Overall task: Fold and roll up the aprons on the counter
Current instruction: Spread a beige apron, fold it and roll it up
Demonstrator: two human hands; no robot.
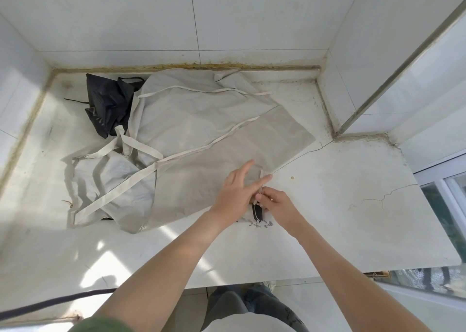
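The grey apron (201,135) lies spread on the worktop (353,218). It runs long from near left to far right. Both my hands are at its near edge. My left hand (237,190) lies flat on the cloth, fingers straight, pressing it down. My right hand (276,205) is just beside it, and its fingers pinch a thin strap (261,178) at that edge. Most of the apron lies left of my hands and further off, so I think the next fold goes that way. The black apron (108,104) is bunched up at the far left, well apart from my hands, nearer my left one.
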